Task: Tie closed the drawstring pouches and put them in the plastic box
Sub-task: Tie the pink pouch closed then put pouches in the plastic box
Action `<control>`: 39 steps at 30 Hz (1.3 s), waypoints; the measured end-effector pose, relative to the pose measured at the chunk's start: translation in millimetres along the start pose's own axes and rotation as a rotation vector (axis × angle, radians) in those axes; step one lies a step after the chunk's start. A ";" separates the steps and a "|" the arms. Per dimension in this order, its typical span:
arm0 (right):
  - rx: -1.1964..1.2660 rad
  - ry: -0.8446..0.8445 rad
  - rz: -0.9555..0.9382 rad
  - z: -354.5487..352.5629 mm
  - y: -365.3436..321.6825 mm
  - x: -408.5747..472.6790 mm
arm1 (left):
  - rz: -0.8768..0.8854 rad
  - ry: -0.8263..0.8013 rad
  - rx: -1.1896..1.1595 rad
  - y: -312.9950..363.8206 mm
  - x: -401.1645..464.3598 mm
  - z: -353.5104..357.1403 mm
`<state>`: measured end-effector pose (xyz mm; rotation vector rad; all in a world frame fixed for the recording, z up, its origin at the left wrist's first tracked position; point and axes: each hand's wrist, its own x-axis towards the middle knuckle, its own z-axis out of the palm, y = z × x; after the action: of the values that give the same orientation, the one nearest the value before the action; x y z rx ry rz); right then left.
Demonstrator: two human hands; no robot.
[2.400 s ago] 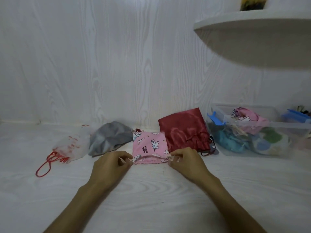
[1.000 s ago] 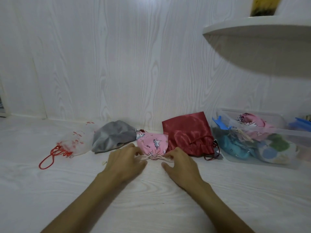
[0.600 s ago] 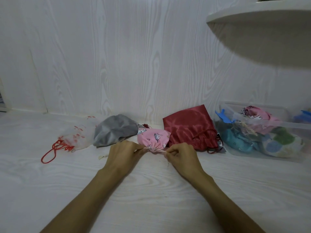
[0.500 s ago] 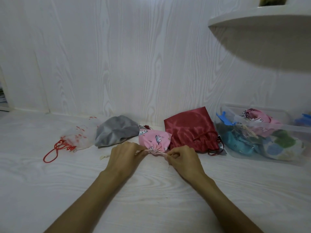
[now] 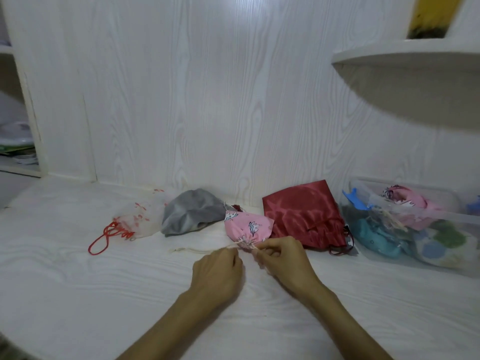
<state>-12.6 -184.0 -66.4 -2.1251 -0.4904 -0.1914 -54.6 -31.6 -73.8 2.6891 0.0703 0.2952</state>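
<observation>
Both hands (image 5: 249, 258) pinching cords at the cinched pink pouch (image 5: 248, 228) on the bench (image 5: 78, 294). Risk: slack cord, loose knot, mouth reopening.

White wood-grain surface (image 5: 78, 294) and matching wall panel (image 5: 194, 87), plus a curved shelf (image 5: 405, 54) upper right with some yellow thing (image 5: 431, 16) on it.

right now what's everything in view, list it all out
pink pouch: 1, pink with prints, centre, mouth gathered
dark red pouch: 1, satin, right of the pink one
grey pouch: 1, left of the pink one
sheer pouch: 1, white with red cord, far left
plastic box: 1, clear, far right, holding several pouches
shelf: 1, white, upper right
left hand: at the pink pouch's cord
right hand: pinching cord at the pouch mouth
</observation>
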 end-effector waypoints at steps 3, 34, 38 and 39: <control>0.009 -0.011 -0.002 -0.1 -7.1 0.3 | -0.153 0.021 -0.451 3.9 8.6 -7.9; -0.097 -0.292 0.164 -95.4 -45.0 106.1 | 0.062 -0.399 -1.189 22.1 150.1 -79.4; -0.152 -0.352 0.226 -107.0 -51.5 98.8 | 0.222 -0.497 -0.814 22.6 140.1 -73.3; -0.137 -0.320 0.223 -108.4 -53.4 98.9 | 0.242 -0.507 -0.755 25.4 138.2 -72.9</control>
<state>60.4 -219.5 67.1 -2.3382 -0.4289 0.2521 64.5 -11.3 28.5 1.9388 -0.4322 -0.2558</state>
